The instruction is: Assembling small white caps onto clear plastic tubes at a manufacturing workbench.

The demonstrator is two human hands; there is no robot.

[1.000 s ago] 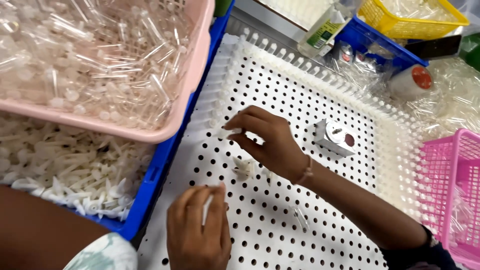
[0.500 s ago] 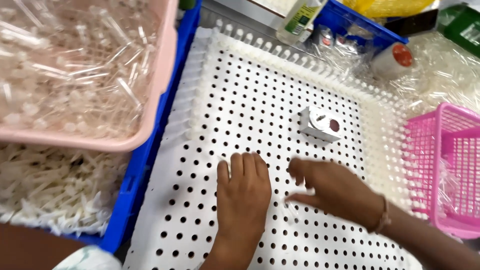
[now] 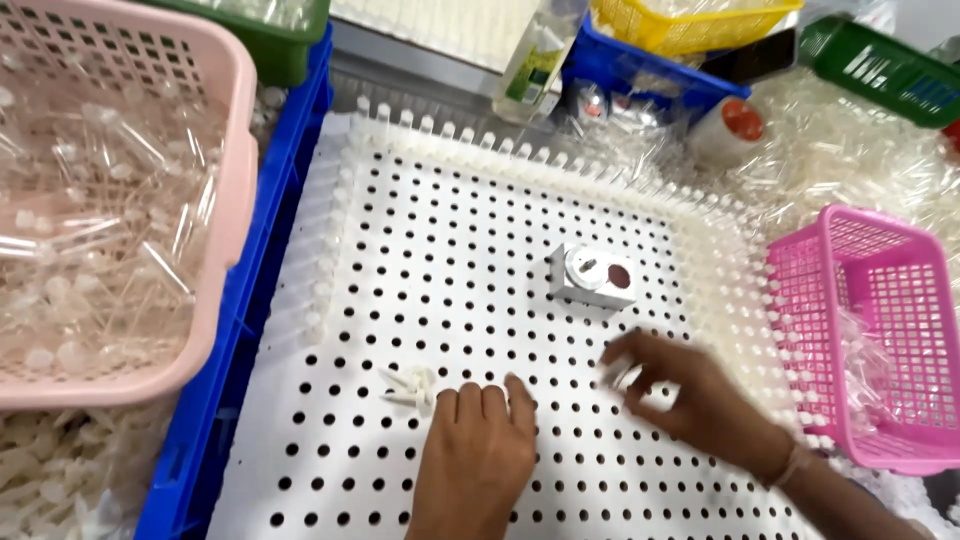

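Small white plastic caps [image 3: 412, 385] lie loose on perforated white board [image 3: 450, 250]

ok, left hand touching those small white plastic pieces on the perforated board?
Apart. The head view shows a strip of bare board between the left hand fingertips and the small white pieces, which lie just to their left on the perforated board.

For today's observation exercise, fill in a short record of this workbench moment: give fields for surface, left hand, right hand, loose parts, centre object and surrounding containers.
surface: white perforated board, small white tubes standing along its top and right edges
left hand: left hand palm down, flat on the board
right hand: right hand fingers curled just above the board; a hold cannot be told
loose parts: small white plastic pieces lying beside the left fingertips
centre object: grey block with round holes
containers: pink basket of clear tubes at left, magenta basket at right
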